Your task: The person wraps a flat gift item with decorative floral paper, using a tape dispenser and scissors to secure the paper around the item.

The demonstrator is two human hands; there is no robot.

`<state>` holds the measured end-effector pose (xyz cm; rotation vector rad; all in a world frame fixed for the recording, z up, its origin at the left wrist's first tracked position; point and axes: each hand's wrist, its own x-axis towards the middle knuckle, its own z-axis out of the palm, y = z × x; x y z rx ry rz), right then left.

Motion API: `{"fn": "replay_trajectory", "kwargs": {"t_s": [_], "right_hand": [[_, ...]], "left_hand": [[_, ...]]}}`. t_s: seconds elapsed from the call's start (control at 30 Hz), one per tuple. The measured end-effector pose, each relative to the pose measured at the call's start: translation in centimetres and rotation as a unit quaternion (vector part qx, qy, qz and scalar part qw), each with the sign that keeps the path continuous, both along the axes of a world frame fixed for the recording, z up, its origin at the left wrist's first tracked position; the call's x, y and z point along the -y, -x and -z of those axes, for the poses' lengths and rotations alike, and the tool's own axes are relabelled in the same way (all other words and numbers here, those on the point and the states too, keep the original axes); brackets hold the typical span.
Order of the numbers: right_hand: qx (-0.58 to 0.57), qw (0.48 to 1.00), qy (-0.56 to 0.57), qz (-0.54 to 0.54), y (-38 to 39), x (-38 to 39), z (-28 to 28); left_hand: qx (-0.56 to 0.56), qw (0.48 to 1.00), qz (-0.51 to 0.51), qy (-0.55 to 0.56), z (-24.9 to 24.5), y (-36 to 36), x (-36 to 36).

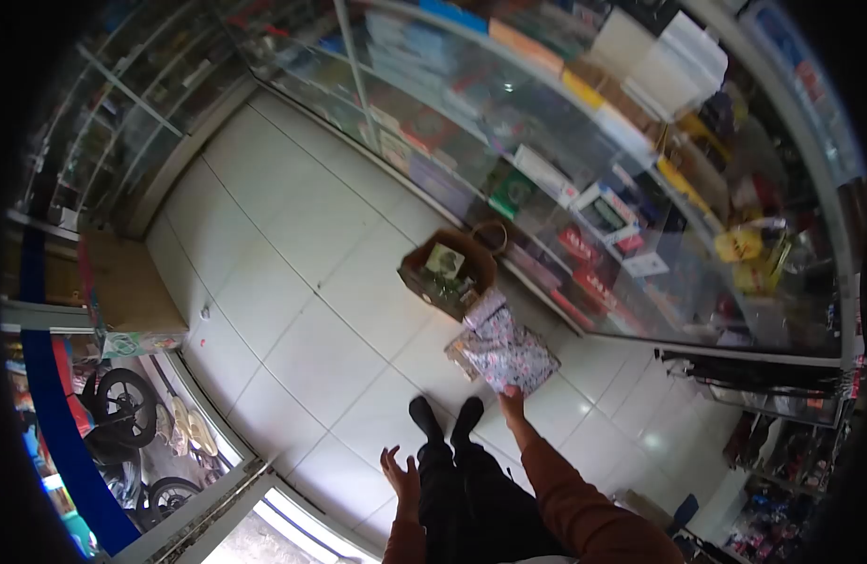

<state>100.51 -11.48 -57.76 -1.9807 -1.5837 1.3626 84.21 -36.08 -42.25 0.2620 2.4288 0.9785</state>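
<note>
My right hand is closed on the near edge of a patterned grey and pink cloth. The cloth lies partly over a flat brown item on the floor and reaches up to a brown paper bag. That bag stands open, with a light green box and other items inside. My left hand is raised in the air left of my legs, fingers apart, holding nothing.
Glass display cases full of boxed goods run along the right and top. A cardboard box stands at the left by the doorway. Motorcycle wheels and sandals show outside. My feet are on the tiled floor.
</note>
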Motion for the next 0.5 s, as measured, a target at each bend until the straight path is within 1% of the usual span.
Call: {"fn": "replay_trajectory", "kwargs": {"t_s": [0.03, 0.1, 0.17, 0.23, 0.27, 0.37, 0.4, 0.5], "right_hand": [[-0.006, 1.000, -0.012, -0.015, 0.9, 0.2, -0.3], [-0.053, 0.996, 0.064, -0.012, 3.0, -0.1, 0.0], [-0.112, 0.980, 0.162, 0.009, 7.1, -0.8, -7.0], [-0.134, 0.972, 0.191, -0.013, 10.2, -1.9, -11.0], [-0.149, 0.969, 0.194, -0.039, 11.8, -2.6, -14.3], [-0.146, 0.965, 0.197, -0.096, 14.9, -5.1, -15.1], [-0.174, 0.957, 0.209, -0.098, 16.2, -6.2, -15.7], [-0.188, 0.949, 0.235, -0.097, 19.8, -10.3, -15.7]], "left_hand": [[-0.022, 1.000, -0.008, 0.011, 0.1, 0.5, 0.2], [-0.017, 0.996, -0.032, 0.085, -2.0, 2.2, -0.2], [-0.023, 0.993, -0.077, 0.087, -3.2, 4.2, -0.5], [-0.048, 0.992, -0.075, 0.091, -3.9, 6.7, -0.7], [-0.080, 0.990, -0.096, 0.064, -4.6, 8.1, -1.5], [-0.118, 0.990, -0.074, 0.024, -7.1, 13.0, -3.7], [-0.135, 0.987, -0.086, 0.014, -6.7, 14.7, -4.5], [-0.130, 0.991, -0.035, -0.006, -7.9, 20.3, -6.3]]}}
